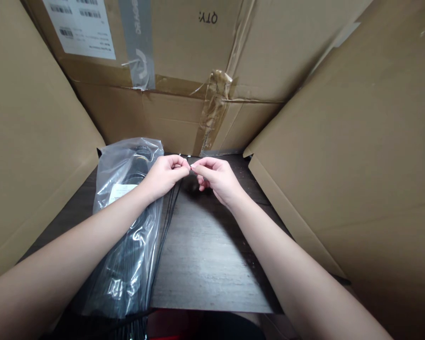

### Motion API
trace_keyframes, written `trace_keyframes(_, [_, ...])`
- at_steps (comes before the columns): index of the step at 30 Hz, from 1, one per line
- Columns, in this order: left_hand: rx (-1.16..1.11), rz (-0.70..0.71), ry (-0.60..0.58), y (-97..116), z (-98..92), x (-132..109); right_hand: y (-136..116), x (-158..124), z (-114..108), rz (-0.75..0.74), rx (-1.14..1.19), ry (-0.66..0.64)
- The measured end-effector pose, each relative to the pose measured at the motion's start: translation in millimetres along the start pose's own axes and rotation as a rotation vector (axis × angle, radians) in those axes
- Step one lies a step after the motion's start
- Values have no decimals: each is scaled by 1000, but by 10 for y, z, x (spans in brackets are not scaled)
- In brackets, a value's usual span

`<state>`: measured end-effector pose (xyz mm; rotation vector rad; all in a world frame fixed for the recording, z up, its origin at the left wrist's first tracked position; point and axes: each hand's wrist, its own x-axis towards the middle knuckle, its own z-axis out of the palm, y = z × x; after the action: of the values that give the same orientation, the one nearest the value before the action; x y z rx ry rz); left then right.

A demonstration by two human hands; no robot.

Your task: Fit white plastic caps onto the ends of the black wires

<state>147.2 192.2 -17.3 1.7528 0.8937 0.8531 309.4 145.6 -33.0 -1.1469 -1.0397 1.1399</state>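
My left hand (168,175) is closed in a pinch at the far end of the table, with thin black cables (169,217) running out below it toward the front edge. Its fingertips almost meet those of my right hand (217,178), which also pinches with thumb and forefinger. A small item between the fingertips is too hidden to make out. Just beyond the left fingers, small white tips (189,156) show. Under my left forearm lies a clear plastic bag (127,250) with black cables inside and a white label (122,191).
A dark wooden table (212,264) lies below my hands. Behind it stands a taped cardboard box (177,47) with a shipping label. Cardboard walls rise on the left (28,141) and the right (340,156), close to my forearms.
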Motion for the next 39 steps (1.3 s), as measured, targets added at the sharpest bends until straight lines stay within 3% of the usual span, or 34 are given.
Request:
trace_keyframes(12, [-37,21,-11,39,-3,-5,-27,-10,-13,-25,-25,-16])
trace_keyframes(19, [9,55,62,47,15,3,-25,6,-11,4,47,19])
trace_keyframes(32, [374,361,199,84,-19,-61,-68,-16,0,47,116,5])
trace_keyframes(39, [428,379,218,98,-19,-69,-70,-25,7,41,109,-15])
